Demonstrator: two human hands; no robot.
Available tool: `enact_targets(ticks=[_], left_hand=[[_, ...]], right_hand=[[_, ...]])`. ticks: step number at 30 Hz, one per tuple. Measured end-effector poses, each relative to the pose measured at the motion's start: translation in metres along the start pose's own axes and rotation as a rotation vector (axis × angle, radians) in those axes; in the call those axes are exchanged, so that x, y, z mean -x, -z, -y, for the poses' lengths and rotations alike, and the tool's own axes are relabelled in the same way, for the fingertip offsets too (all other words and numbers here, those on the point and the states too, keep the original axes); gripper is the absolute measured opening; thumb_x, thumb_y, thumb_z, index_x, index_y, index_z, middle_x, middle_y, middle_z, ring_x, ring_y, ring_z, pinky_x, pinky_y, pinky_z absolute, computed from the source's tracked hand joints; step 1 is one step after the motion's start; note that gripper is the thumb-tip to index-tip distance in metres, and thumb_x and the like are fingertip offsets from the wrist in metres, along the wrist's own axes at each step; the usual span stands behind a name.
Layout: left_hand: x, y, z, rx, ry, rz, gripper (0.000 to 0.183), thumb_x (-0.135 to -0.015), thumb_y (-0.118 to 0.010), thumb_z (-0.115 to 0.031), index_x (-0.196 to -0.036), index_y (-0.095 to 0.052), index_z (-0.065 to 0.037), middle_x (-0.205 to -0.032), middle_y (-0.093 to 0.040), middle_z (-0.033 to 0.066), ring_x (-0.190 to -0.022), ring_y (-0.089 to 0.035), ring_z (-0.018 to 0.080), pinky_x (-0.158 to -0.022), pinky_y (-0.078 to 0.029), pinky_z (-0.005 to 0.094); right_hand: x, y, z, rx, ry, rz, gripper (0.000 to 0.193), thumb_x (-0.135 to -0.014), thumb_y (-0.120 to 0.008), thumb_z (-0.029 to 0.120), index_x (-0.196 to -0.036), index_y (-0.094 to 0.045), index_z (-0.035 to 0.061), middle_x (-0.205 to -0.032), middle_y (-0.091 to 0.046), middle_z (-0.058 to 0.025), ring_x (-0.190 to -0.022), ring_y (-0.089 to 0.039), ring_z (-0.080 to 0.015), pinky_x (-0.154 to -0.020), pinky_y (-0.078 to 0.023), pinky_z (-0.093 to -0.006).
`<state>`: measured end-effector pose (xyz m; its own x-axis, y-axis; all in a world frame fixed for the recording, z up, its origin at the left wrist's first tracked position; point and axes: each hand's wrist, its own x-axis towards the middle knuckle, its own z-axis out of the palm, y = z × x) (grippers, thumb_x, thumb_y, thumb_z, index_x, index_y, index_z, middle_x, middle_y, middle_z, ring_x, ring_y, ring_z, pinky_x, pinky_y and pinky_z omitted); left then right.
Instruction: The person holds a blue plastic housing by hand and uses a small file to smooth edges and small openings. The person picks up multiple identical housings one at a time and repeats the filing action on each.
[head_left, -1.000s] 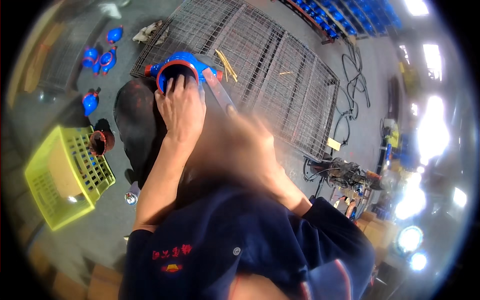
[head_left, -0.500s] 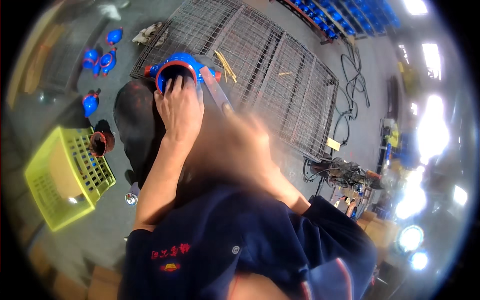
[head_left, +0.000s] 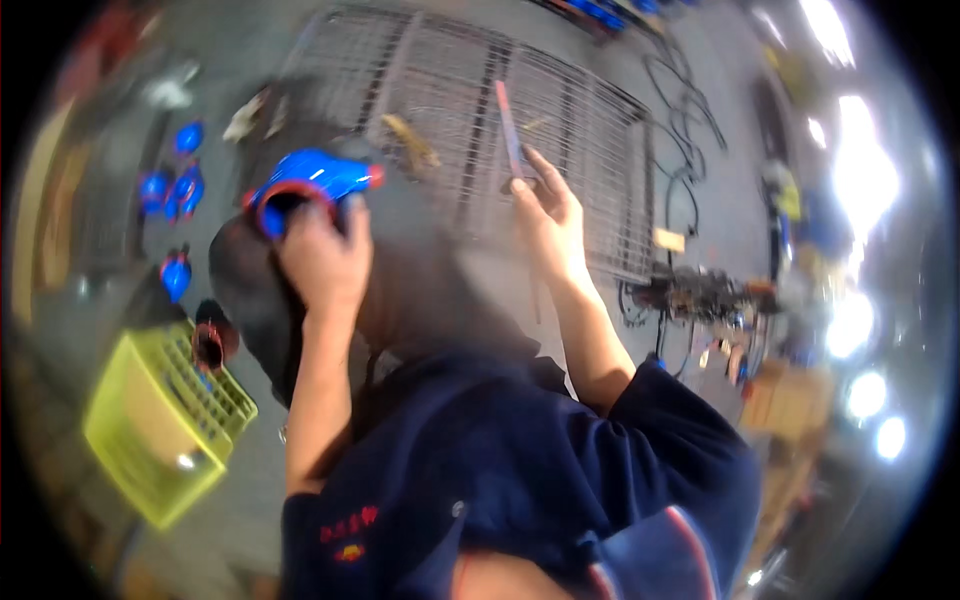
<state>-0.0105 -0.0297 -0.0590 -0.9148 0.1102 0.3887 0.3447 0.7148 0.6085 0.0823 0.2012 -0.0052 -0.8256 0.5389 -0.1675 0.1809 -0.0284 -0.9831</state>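
Note:
My left hand (head_left: 325, 255) grips a blue water meter body (head_left: 320, 173) with a red-rimmed round opening and red pipe ends. Its fingers reach into the opening, where their tips are hidden. The body lies over my dark-trousered knee (head_left: 245, 285). To the right, apart from it, my right hand (head_left: 550, 220) pinches a thin flat strip (head_left: 507, 125), reddish toward its upper end. The strip stands nearly upright; whether it is a file or a scraper I cannot make out.
A wire mesh platform (head_left: 450, 90) lies ahead, with yellowish sticks (head_left: 408, 140) on it. Several blue meter bodies (head_left: 175, 275) sit on the floor at left. A yellow-green crate (head_left: 150, 430) stands near a reddish pot (head_left: 210, 345). Black cables (head_left: 690, 120) lie at right.
My right hand has moved right with the strip, away from the meter body, and the strip now points up. My left hand and the body have shifted slightly left and down in view.

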Motion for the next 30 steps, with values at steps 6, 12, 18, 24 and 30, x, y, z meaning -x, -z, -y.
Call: enact_targets(ticks=[6, 12, 18, 24, 30], left_hand=[[-0.019, -0.007, 0.031, 0.293, 0.558, -0.085, 0.054, -0.083, -0.078, -0.047, -0.088, -0.075, 0.006, -0.085, -0.074, 0.0153, -0.075, -0.062, 0.0196, -0.078, -0.05, 0.0383], [-0.017, -0.01, 0.054, 0.676, 0.672, -0.093, 0.054, -0.091, -0.072, -0.033, -0.119, -0.061, 0.011, -0.129, -0.054, 0.0185, -0.121, -0.051, 0.029, -0.101, -0.043, 0.0489], [-0.034, -0.011, 0.107, 1.013, 0.604, 0.106, 0.058, -0.095, -0.068, -0.032, -0.133, -0.052, 0.009, -0.134, -0.054, 0.0176, -0.123, -0.053, 0.0301, -0.102, -0.047, 0.0457], [-0.04, -0.021, 0.15, 1.11, 0.632, 0.203, 0.054, -0.097, -0.064, -0.032, -0.14, -0.052, -0.003, -0.145, -0.047, 0.0128, -0.131, -0.047, 0.0289, -0.104, -0.046, 0.0476], [-0.042, -0.007, 0.014, 1.077, 0.718, 0.168, 0.062, -0.089, -0.071, -0.029, -0.14, -0.049, -0.001, -0.137, -0.054, 0.0192, -0.124, -0.053, 0.0347, -0.111, -0.038, 0.0538]], right_hand=[[-0.016, 0.115, -0.044, -0.588, -0.265, -0.352, 0.071, -0.087, -0.067, -0.005, -0.146, -0.03, -0.0114, -0.088, -0.059, -0.0109, -0.057, -0.053, -0.012, -0.043, -0.041, -0.0258], [0.042, 0.253, -0.089, -0.827, -0.161, -0.794, 0.023, -0.098, -0.052, 0.011, -0.101, -0.055, -0.0114, -0.081, -0.061, -0.016, -0.061, -0.057, -0.0192, -0.052, -0.049, -0.0287], [0.076, 0.343, -0.118, -0.862, -0.03, -1.044, 0.04, -0.103, -0.035, 0.019, -0.122, -0.051, -0.0131, -0.105, -0.067, -0.0197, -0.069, -0.06, -0.0206, -0.06, -0.053, -0.0311], [0.029, 0.452, -0.147, -1.014, 0.114, -0.891, 0.045, -0.107, -0.03, 0.025, -0.13, -0.05, -0.0068, -0.108, -0.067, -0.0202, -0.074, -0.059, -0.0213, -0.061, -0.053, -0.03], [-0.062, 0.556, -0.126, -1.449, 0.601, -1.311, 0.049, -0.107, -0.022, 0.029, -0.121, -0.053, -0.0064, -0.108, -0.065, -0.024, -0.084, -0.066, -0.031, -0.073, -0.059, -0.0368]])
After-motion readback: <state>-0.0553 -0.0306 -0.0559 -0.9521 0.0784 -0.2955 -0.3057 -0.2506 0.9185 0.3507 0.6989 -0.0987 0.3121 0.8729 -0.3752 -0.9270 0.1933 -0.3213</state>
